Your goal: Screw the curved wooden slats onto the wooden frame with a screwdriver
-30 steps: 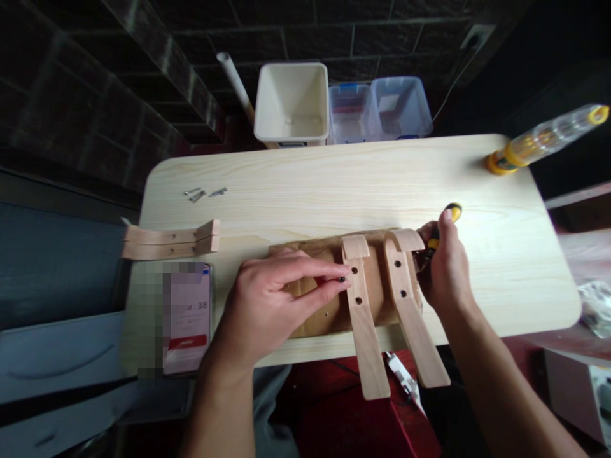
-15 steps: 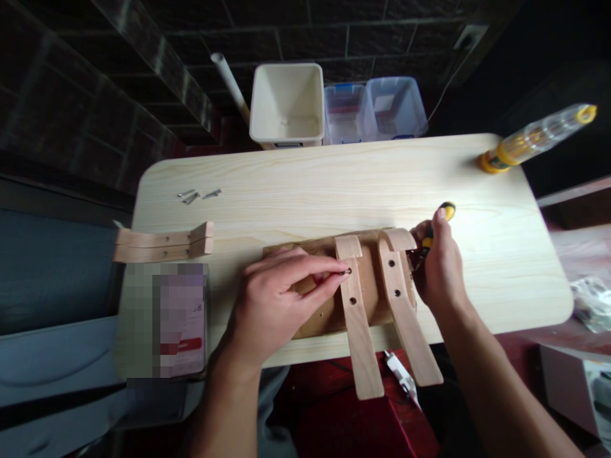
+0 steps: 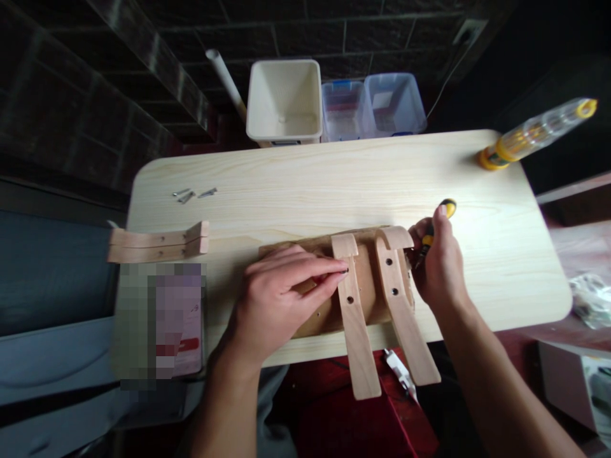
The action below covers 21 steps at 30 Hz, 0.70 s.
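Note:
A brown board (image 3: pixel 368 280) lies at the table's front edge with two curved wooden pieces across it, a left one (image 3: pixel 361 343) and a right one (image 3: pixel 414 343), each with two dark holes. My left hand (image 3: pixel 281 296) pinches a small dark screw at the upper hole of the left piece; the fingertips mostly hide it. My right hand (image 3: pixel 442 261) is closed around a yellow and black screwdriver (image 3: pixel 447 207) beside the board's right end. Its shaft points down toward the board and is partly hidden by the fingers.
Several screws (image 3: pixel 186 195) lie at the table's back left. Two stacked wooden pieces (image 3: pixel 160 247) sit at the left edge, above a blurred flat item (image 3: pixel 191 331). A clear bit holder (image 3: pixel 529 137) stands back right. Bins (image 3: pixel 285 102) stand behind the table (image 3: pixel 515 254).
The whole view has shifted slightly. My left fingertips remain at the upper hole, with less of the screw showing. My right hand keeps its grip on the screwdriver.

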Tool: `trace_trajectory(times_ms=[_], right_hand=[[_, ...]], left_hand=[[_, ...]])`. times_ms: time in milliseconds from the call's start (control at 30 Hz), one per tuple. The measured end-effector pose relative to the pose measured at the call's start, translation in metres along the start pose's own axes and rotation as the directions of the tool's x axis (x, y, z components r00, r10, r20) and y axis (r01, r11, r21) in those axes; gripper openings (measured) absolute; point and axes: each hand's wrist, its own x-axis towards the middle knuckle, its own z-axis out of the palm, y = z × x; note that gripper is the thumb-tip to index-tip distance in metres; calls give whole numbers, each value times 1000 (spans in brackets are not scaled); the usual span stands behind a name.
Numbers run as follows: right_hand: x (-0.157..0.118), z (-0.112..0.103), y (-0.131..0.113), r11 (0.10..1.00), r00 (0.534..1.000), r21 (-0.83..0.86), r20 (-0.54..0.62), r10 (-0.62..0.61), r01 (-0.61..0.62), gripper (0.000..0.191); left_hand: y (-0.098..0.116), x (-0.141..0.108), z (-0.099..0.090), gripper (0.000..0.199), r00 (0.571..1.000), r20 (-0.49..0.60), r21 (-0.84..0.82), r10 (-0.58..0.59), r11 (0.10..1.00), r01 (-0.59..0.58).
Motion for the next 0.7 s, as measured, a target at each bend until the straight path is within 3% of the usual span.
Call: trace_trajectory(times_ms=[700], right_hand=[[0,1,2,1000,1000,-1,-7,-15,15,54]], left_hand=[[-2,-1,4,18,998,4,82,56,995,-56]])
